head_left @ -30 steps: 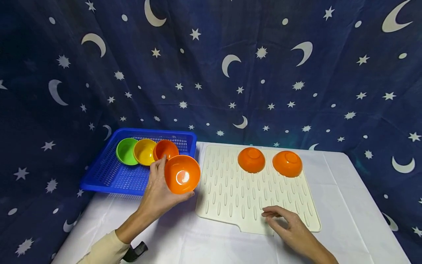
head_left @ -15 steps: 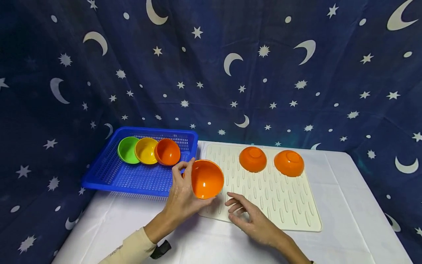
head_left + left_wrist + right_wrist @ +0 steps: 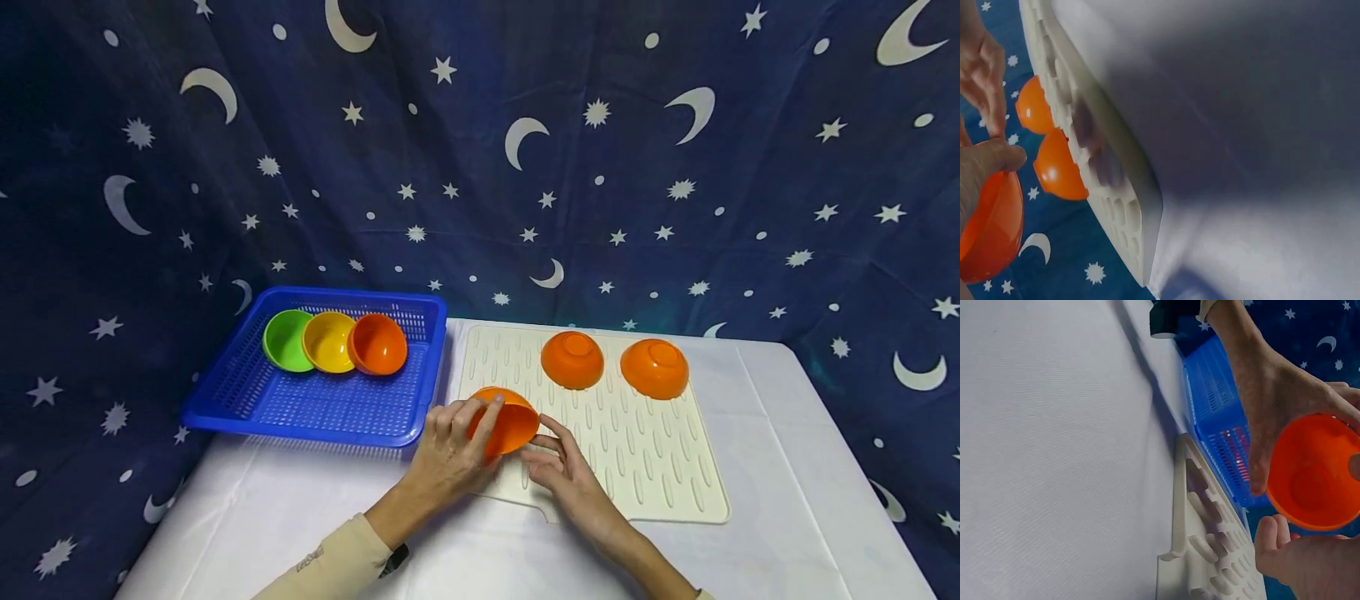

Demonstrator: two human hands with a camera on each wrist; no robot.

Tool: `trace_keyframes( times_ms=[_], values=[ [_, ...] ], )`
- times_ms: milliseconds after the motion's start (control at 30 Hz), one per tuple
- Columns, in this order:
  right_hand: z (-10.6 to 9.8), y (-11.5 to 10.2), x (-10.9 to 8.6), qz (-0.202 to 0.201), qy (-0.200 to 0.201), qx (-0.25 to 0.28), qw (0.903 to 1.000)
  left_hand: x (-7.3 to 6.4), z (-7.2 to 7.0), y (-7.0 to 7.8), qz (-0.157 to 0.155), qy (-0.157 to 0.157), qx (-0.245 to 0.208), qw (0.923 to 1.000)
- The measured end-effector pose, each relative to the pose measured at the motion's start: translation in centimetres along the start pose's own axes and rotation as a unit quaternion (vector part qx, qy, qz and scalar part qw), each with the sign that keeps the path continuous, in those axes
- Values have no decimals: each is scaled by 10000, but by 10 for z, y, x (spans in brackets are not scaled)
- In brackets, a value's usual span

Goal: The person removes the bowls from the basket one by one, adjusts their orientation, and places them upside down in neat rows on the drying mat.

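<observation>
An orange bowl (image 3: 513,427) is in the air above the near left part of a cream drying mat (image 3: 615,433), its mouth tilted sideways. My left hand (image 3: 453,442) grips the bowl by its rim, fingers across the top. At the bowl's right side is my right hand (image 3: 573,483), its fingers loosely extended; the fingertips are at the rim, and whether they press on it is hard to tell. In the right wrist view the bowl's inside (image 3: 1313,475) faces the camera. Two orange bowls (image 3: 572,360) sit upside down at the mat's back.
A blue plastic basket (image 3: 315,429) stands left of the mat. Inside it lean a green bowl (image 3: 285,342), a yellow bowl (image 3: 326,343) and a darker orange bowl (image 3: 378,346). White cloth (image 3: 787,467) covers the table; a dark starry curtain (image 3: 480,150) hangs behind.
My left hand has carried the orange bowl rightward from beside the basket to over the mat and turned it. My right hand has moved left up to the bowl.
</observation>
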State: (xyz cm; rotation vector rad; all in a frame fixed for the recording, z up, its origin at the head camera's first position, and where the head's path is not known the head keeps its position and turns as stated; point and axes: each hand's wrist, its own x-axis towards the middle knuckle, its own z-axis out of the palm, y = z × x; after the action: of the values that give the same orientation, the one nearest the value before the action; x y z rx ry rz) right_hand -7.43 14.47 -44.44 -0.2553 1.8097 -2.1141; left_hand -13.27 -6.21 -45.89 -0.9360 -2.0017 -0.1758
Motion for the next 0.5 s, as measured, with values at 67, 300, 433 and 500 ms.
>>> trace_keyframes(
  times_ms=[67,300,433,500],
  values=[
    [0,0,4,-7,133,323,9994,0,4,2,34,60,9,10000],
    [-5,-4,14,-119,531,812,9952,3,19,10,-118,244,-22,9996],
    [-7,-3,18,-92,686,775,9946,4,23,15,-346,-201,-127,9991],
    [-8,-2,22,-85,753,743,9944,5,24,17,-519,-517,-270,9969]
  ],
)
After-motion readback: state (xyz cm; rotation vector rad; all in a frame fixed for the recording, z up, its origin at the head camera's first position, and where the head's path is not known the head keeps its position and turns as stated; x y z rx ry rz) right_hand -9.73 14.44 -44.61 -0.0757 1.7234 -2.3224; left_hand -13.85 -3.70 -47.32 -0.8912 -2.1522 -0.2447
